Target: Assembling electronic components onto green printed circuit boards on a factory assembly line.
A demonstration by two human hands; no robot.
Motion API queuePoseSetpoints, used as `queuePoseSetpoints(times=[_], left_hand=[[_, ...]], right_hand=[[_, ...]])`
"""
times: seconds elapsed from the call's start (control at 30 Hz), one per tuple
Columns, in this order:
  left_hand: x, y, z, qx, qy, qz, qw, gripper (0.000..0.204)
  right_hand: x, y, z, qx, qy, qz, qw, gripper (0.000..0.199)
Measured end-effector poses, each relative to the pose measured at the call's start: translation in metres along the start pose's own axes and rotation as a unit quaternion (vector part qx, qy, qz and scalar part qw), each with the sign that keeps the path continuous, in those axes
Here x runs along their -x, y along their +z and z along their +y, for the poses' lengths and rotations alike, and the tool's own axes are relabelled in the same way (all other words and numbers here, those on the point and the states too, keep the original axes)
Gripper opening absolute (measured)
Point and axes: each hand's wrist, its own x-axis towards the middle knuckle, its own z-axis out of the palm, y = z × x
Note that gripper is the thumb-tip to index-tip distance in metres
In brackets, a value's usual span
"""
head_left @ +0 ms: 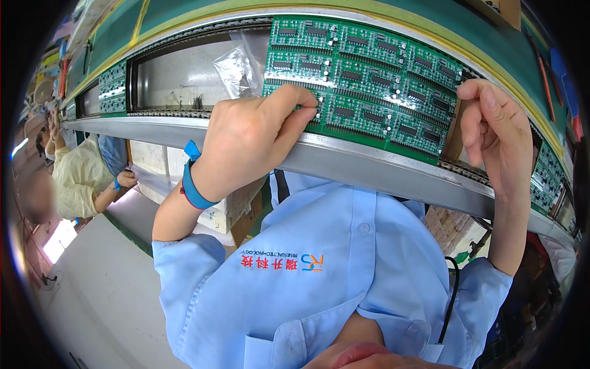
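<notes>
Head view, item one: green circuit-board panel [369,86], a grid of small identical boards with black chips and white components. It lies tilted across the metal conveyor rail [381,172] of the work surface, its lower edge on the rail's lip.

Item two: left hand [252,138], blue wrist strap [193,181] on the forearm. Its grip is nearly closed, fingertips [304,101] curled onto the panel's lower left corner, thumb beneath; it appears to pinch the board's edge.

Item three: right hand [501,132]. Its grip is half open, fingers curved around the panel's right edge, beside a brown cardboard piece [455,132]; whether it clamps the board or only steadies it cannot be told.

Item four: clear plastic bag [243,64], left of the panel, in the conveyor's open bay.

Item five: further green boards [112,89] along the line to the left; a seated co-worker in pale yellow [80,178] well apart.

Step in hand, as judged: positioning the panel on the line with both hands. The next move likely calls for even support at both edges so the panel does not flex.
</notes>
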Motion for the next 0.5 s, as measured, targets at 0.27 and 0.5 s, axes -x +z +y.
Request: queuePoseSetpoints(times=[0.27,0.5], left_hand=[[-0.005,-0.002,0.01,-0.087,0.056,-0.005,0.995,0.009],[-0.01,-0.019,0.009,-0.026,0.019,0.028,0.999,0.015]], right_hand=[[0.003,0.01,0.001,0.016,-0.042,0.062,0.997,0.033],[0.023,-0.005,0.007,0.037,0.041,0.027,0.998,0.02]])
